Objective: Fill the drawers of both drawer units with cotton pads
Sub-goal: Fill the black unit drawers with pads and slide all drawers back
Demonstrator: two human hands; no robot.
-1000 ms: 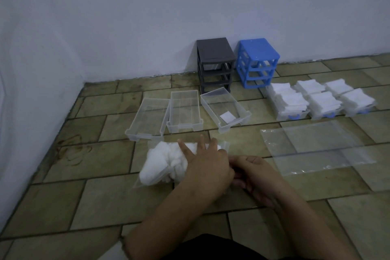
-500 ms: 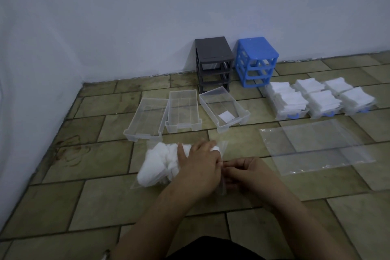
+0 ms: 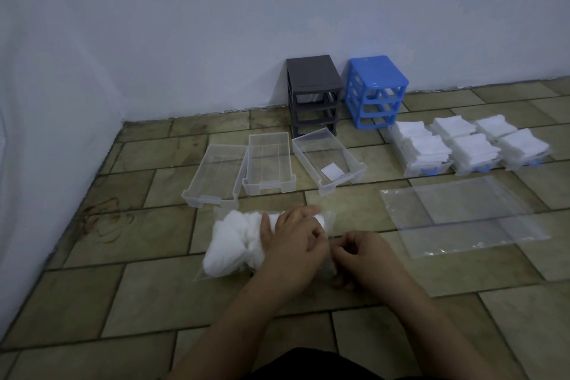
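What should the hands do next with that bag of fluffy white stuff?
Probably pull the bag of cotton pads open. The left hand and right hand both pinch its near end, and the three clear drawers just beyond it are nearly empty.

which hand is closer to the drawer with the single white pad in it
Left. The left hand lies on the bag of cotton pads, nearer the drawer. The right hand sits beside it, slightly farther back toward the person.

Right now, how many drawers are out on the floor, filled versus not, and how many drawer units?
Filled drawers: 3
Clear drawers not filled: 3
Drawer units, grey and blue: 2
Total: 8
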